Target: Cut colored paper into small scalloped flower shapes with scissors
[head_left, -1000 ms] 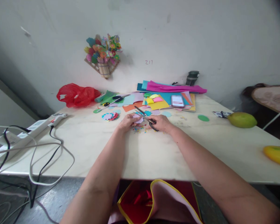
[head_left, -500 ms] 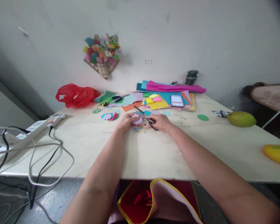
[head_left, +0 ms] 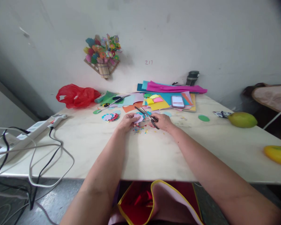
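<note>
The left hand (head_left: 127,122) pinches the purple paper (head_left: 139,117) by its edge, apparently leaving its rim free for the scissors (head_left: 152,117), gripped by the handles in the right hand's (head_left: 163,122) fingers, above scraps (head_left: 142,129) on the table (head_left: 152,156).

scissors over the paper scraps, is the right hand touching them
Touching. The head view shows it: the right hand has its fingers around the black handles of the scissors.

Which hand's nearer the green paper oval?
Right. The right hand, holding scissors, is left of the green oval; the left hand, holding lilac paper, is farther left.
</note>
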`<state>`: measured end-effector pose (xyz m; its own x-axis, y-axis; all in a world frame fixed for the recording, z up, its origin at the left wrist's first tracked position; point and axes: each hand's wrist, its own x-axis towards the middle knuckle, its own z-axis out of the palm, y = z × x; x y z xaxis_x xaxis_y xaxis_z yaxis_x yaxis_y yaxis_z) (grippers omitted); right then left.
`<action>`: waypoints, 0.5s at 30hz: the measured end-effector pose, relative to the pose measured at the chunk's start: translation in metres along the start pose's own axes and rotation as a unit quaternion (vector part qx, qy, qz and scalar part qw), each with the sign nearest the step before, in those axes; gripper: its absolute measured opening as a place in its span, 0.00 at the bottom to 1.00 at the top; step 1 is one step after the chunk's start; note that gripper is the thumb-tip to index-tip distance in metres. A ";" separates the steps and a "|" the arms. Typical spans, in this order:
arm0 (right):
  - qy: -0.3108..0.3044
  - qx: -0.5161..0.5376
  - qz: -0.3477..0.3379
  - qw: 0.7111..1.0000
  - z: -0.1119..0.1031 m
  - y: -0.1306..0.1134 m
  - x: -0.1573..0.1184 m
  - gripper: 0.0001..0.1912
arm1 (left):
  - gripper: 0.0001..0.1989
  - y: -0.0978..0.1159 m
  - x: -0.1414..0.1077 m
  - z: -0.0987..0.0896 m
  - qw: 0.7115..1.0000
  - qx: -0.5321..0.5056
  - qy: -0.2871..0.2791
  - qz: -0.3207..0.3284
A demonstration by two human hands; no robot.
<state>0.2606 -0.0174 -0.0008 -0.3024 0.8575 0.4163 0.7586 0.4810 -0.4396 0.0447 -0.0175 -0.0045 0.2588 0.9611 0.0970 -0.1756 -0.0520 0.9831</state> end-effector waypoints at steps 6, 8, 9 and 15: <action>-0.026 0.003 -0.004 1.000 0.000 -0.001 -0.001 0.17 | 0.18 -0.001 0.001 -0.001 1.000 0.020 0.012 0.004; -0.040 -0.003 -0.011 0.999 -0.001 -0.001 -0.002 0.18 | 0.18 -0.001 0.001 -0.001 1.000 0.025 0.011 0.004; -0.045 -0.008 -0.015 0.999 0.000 -0.001 -0.002 0.19 | 0.18 -0.001 0.001 -0.002 1.000 0.026 0.010 0.004; -0.046 -0.047 -0.040 0.997 0.000 -0.004 -0.003 0.22 | 0.19 -0.001 0.002 -0.001 0.999 0.030 0.014 0.003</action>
<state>0.2588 -0.0220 -0.0006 -0.4121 0.8324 0.3704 0.7796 0.5326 -0.3295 0.0440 -0.0155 -0.0051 0.2320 0.9677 0.0991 -0.1197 -0.0727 0.9901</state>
